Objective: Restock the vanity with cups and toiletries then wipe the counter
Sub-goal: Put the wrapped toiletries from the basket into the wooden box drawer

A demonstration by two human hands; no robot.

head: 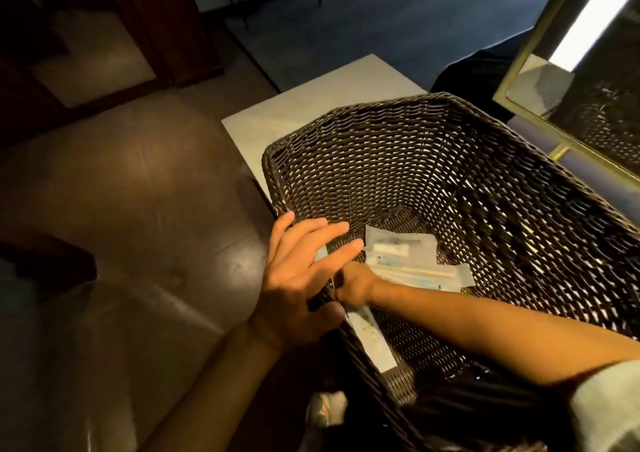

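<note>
A dark woven basket stands on the pale vanity counter, tilted toward me. On its bottom lie several flat sealed toiletry packets. My left hand rests on the basket's near-left rim, fingers spread over the edge and thumb under the rim. My right hand reaches down inside, mostly hidden behind the left hand, and its fingers are closed on a long packet that leans against the near wall.
A gold-framed mirror stands at the right, close to the basket's far side. Brown tiled floor lies left of the counter, dark carpet beyond it. A black object sits behind the basket. Something pale lies under the basket's near edge.
</note>
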